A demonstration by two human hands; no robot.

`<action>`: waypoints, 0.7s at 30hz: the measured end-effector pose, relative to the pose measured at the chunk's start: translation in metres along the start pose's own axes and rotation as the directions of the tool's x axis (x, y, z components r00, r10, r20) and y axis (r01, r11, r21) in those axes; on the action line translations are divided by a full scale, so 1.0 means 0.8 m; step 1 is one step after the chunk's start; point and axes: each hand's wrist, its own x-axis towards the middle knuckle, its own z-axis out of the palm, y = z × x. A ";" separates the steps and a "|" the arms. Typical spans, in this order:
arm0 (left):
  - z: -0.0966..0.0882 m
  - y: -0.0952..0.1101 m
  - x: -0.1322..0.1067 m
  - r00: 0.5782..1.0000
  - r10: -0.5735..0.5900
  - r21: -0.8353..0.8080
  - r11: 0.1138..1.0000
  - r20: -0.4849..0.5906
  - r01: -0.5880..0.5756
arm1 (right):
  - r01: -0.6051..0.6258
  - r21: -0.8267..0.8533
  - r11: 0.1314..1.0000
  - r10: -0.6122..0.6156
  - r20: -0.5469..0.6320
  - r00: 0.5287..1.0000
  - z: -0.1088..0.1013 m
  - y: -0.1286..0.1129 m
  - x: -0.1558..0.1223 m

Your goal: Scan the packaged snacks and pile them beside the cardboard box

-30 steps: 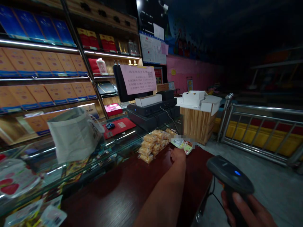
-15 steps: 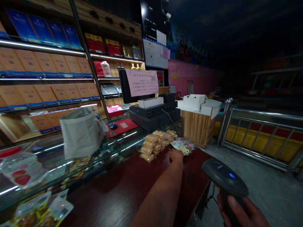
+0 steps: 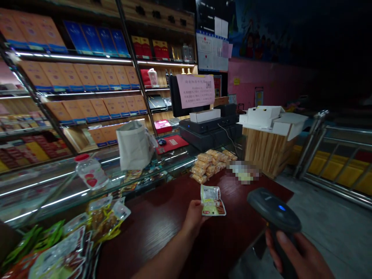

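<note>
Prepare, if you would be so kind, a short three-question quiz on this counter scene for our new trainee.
1. Which hand holds the dark grey pistol-shaped barcode scanner?
2. True or false: the small rectangular green-and-white snack packet is inside the off-white open-topped bag.
3. Fill in: the clear jar with strawberry pictures has a ___ lid.

Key:
1. The right hand.
2. False; the left hand holds it.
3. Red.

The bare left forearm (image 3: pixel 170 248) extends from the near side toward the middle; the left hand (image 3: pixel 194 217) is closed in a pinch; the right hand (image 3: pixel 299 250), at near right, is curled in a grip.
</note>
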 end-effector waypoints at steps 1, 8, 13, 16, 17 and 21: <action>-0.019 0.002 -0.011 1.000 -0.025 -0.026 0.999 0.010 0.025 | 0.007 0.003 1.000 -0.007 0.007 1.000 0.003 0.000 -0.001; -0.132 0.007 -0.066 0.953 -0.133 -0.166 0.969 0.272 0.182 | 0.047 0.030 0.998 -0.050 0.103 0.993 0.042 -0.012 -0.010; -0.189 0.004 -0.087 0.987 0.062 -0.165 0.986 0.150 -0.036 | 0.002 0.039 0.999 -0.010 0.199 0.980 0.079 -0.015 -0.014; -0.211 0.008 -0.097 0.974 0.225 -0.078 0.971 -0.009 -0.225 | 0.012 0.085 0.996 -0.030 0.214 0.976 0.105 -0.025 -0.018; -0.216 0.010 -0.099 0.963 0.265 -0.053 0.962 -0.050 -0.267 | 0.018 0.108 0.994 -0.042 0.227 0.973 0.113 -0.030 -0.019; -0.229 0.013 -0.102 0.914 0.379 -0.009 0.923 -0.142 -0.384 | 0.000 0.159 0.987 -0.056 0.347 0.936 0.145 -0.046 -0.023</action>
